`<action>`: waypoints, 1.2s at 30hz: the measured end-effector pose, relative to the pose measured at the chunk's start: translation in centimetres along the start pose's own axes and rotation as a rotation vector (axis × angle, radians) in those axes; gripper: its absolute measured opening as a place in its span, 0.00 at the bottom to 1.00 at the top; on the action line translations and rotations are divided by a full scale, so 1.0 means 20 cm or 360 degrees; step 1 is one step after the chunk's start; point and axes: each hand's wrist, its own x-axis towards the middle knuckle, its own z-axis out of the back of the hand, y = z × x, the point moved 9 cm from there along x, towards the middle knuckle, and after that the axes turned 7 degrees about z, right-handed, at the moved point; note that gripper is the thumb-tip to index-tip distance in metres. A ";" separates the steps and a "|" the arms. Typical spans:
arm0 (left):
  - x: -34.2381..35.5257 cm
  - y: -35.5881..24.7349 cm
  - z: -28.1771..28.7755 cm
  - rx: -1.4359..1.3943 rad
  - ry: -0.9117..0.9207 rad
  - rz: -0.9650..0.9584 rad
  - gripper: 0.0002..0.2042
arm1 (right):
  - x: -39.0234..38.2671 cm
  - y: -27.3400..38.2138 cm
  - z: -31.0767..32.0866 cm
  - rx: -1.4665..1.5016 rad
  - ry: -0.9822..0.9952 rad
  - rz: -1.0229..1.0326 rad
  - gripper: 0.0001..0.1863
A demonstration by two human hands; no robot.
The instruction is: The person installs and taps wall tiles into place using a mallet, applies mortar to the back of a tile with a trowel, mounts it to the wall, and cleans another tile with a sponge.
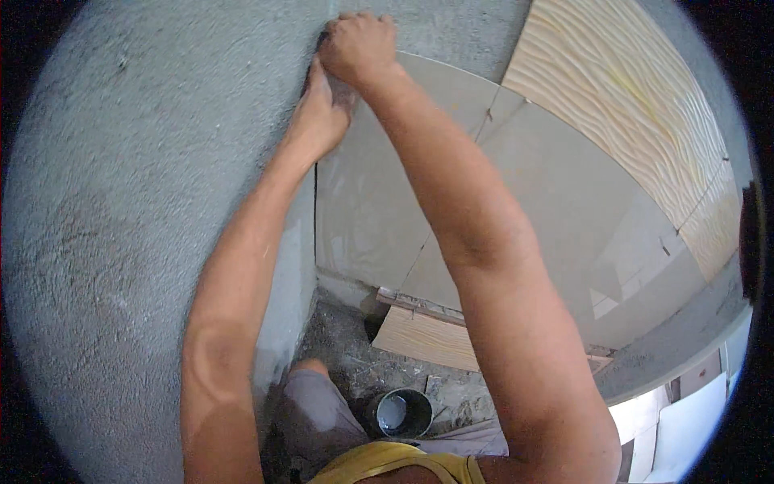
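Grey cement is covering the wall (145, 202) on the left, and a person is reaching both arms up into its corner with a wall of pale grey tiles (556, 185). A dark piece (344, 93) is sitting between the hands, by the upper corner of the nearest tile; the fingers are hiding most of it, so I cannot tell where its long axis is pointing. The left grip (322, 113) is lying against it, thumb pointing upward, its closure hidden from me. The right grip (360, 48) is curling above, knuckles up, and I cannot tell what it is holding. On the floor (355, 339), a round black bucket (418, 413) is standing with its mouth up, holding something pale and greyish. A cream rippled tile (427, 337) is lying near the wall's foot.
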 end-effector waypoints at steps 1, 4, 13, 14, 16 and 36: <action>-0.01 0.02 0.00 0.0013 -0.0019 0.0066 0.40 | 0.00 0.00 0.00 0.0010 0.0009 -0.0001 0.13; -0.02 0.05 -0.02 0.0040 -0.0040 0.0122 0.38 | 0.01 0.00 -0.02 -0.0040 0.0082 -0.0036 0.13; -0.01 0.03 0.01 0.0068 0.0069 0.0186 0.33 | 0.01 0.00 -0.02 0.0052 0.0222 -0.0093 0.17; 0.00 0.03 0.01 0.0112 0.0074 0.0188 0.33 | 0.01 0.00 -0.01 0.0059 0.0193 -0.0088 0.17; 0.00 0.05 0.00 0.0176 0.0107 0.0256 0.32 | 0.02 -0.01 -0.03 0.0070 0.0223 -0.0108 0.18; 0.03 0.01 0.03 0.0317 0.0023 0.0353 0.37 | 0.05 -0.02 -0.02 0.0034 0.0375 0.0157 0.20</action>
